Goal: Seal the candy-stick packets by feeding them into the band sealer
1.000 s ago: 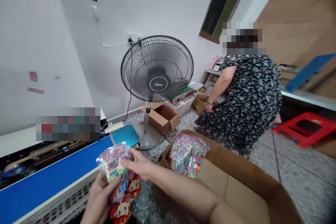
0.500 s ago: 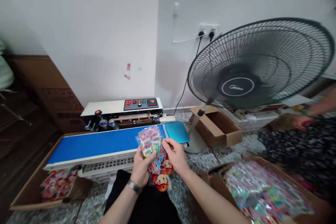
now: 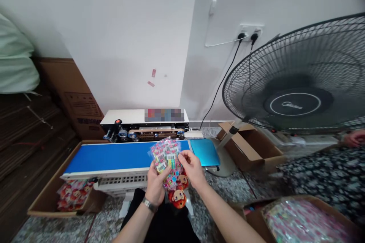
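My left hand [image 3: 156, 186] is closed round a fanned bunch of colourful printed plastic packets [image 3: 172, 177], its thumb lying across the front. They bear barcodes near the top and red-haired cartoon heads at the lower end. With thumb and fingers pinched, my right hand [image 3: 194, 170] grips the right edge of the same bunch. Both hands are above my lap, just in front of a sealing machine [image 3: 122, 117] with a blue conveyor belt [image 3: 114, 156]. The tops of the packets overlap the belt in this view. A shiny blue plate [image 3: 204, 152] lies at the belt's right end.
A large fan [image 3: 293, 102] stands right, beside an open carton [image 3: 256, 152]. Another carton [image 3: 64, 212] at lower left holds similar packets. Clear-bagged packets [image 3: 305, 222] fill a box at lower right. A person's patterned clothing [image 3: 327, 178] shows at right.
My view has turned left, so the machine and fan appear farther right. Both hands keep hold of the packets in nearly the same pose.
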Available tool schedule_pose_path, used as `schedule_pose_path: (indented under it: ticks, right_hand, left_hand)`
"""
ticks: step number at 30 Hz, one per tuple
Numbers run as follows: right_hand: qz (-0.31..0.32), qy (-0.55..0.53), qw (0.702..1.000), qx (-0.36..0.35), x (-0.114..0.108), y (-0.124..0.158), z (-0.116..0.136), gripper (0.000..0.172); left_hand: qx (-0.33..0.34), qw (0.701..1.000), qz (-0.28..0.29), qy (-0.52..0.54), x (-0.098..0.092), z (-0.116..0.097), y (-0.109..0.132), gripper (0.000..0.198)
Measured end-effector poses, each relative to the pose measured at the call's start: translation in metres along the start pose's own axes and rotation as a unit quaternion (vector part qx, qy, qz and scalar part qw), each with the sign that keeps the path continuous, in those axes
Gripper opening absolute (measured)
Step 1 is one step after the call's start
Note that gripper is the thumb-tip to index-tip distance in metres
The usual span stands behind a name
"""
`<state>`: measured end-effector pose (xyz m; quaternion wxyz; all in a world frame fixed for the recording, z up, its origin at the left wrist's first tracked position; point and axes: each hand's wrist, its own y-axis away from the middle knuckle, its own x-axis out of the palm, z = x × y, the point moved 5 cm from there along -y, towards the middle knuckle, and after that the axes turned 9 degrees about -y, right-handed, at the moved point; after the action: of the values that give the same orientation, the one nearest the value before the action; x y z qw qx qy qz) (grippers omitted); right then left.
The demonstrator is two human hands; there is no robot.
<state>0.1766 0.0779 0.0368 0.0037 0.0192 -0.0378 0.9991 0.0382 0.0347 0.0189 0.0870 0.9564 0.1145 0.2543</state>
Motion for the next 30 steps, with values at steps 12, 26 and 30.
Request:
schedule_pose_path:
  ticks: [12, 26, 30]
  right_hand:
    - [-0.104, 0.024, 0.993, -0.046, -0.027, -0.031, -0.016, 0.033]
    - [-0.158, 0.285, 0.945, 0.036, -0.065, -0.116, -0.073, 0.019]
    - [-0.101, 0.236, 0.966, -0.016, -0.035, -0.105, -0.052, 0.023]
  left_hand:
    - [-0.012, 0.997, -0.076, 0.020, -0.019, 0.001, -0.022, 0.043]
    - [-0.038, 0.998, -0.049, 0.011, -0.029, 0.004, -0.021, 0.048]
    - [-0.028, 0.998, -0.049, 0.005, -0.023, 0.002, -0.023, 0.045]
